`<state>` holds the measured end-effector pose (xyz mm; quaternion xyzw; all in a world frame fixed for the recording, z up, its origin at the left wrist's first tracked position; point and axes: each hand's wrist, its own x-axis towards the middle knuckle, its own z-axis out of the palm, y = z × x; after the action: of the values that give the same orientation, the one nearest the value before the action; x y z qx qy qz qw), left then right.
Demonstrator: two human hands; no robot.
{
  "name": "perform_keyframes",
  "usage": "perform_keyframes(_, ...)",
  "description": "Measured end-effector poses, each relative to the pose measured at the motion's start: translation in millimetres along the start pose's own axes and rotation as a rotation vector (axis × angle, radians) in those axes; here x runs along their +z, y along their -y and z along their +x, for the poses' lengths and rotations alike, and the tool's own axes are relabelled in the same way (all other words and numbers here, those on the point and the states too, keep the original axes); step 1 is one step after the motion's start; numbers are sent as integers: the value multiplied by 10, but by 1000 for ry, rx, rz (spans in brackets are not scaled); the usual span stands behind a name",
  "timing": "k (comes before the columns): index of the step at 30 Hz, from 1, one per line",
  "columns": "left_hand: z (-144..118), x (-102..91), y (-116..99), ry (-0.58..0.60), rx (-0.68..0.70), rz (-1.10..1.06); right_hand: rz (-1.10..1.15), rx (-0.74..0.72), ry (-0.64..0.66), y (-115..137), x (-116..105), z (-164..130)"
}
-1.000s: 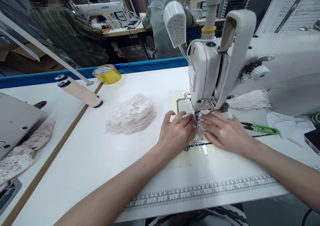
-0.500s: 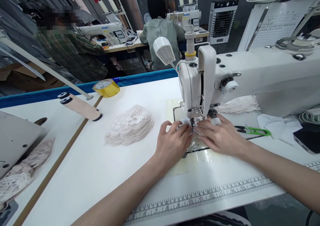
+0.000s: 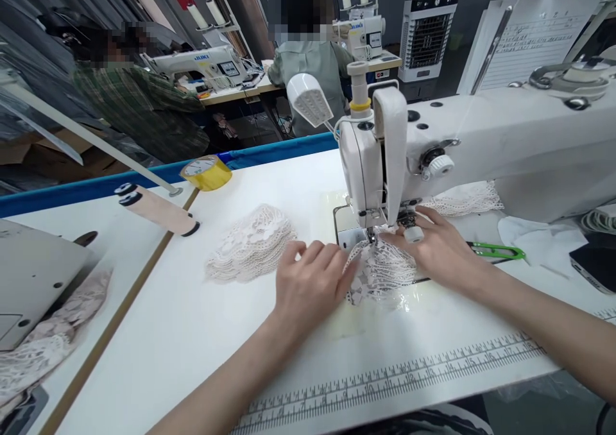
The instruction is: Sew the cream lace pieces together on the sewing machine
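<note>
A white lace piece lies under the needle and presser foot of the white sewing machine, fanned out toward me. My left hand is at its left edge, fingers curled and closed on the lace near the thumb. On the other side, my right hand reaches in beside the presser foot. Its thumb and fingers are on the lace, while the fingertips are partly hidden by the machine's parts. To the left lies a stack of lace pieces, apart from both hands.
Green thread snips, white cloth and a phone lie at right. More lace rests behind the machine arm. Yellow tape and a thread cone are at left. A ruler strip lines the front edge. Two people sit beyond.
My left hand has moved left and toward me, away from the needle. My right hand has shifted slightly right. The lace now shows spread out between them.
</note>
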<state>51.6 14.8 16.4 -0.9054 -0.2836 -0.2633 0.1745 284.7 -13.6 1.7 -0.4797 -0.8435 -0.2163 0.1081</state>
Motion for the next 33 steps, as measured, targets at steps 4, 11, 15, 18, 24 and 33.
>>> perform_keyframes(4, -77, 21, -206, 185, 47, -219, 38, 6, 59, 25, -7, -8)
perform_keyframes(11, -118, 63, -313, 240, 62, -233, 189, 81, 53, 33, 144, 105)
perform_keyframes(15, -77, 33, -235, 202, 79, -172, 128, 92, -15, 10, 152, 131)
perform_keyframes(18, -37, -33, -139, 97, 57, -31, 79, 86, -110, -29, 86, 91)
perform_keyframes(24, -31, -63, -152, 185, -36, -98, 147, -29, -152, -45, -24, 18)
perform_keyframes(33, -27, 98, 19, 140, -73, -14, 261, -38, 14, 190, -97, -6)
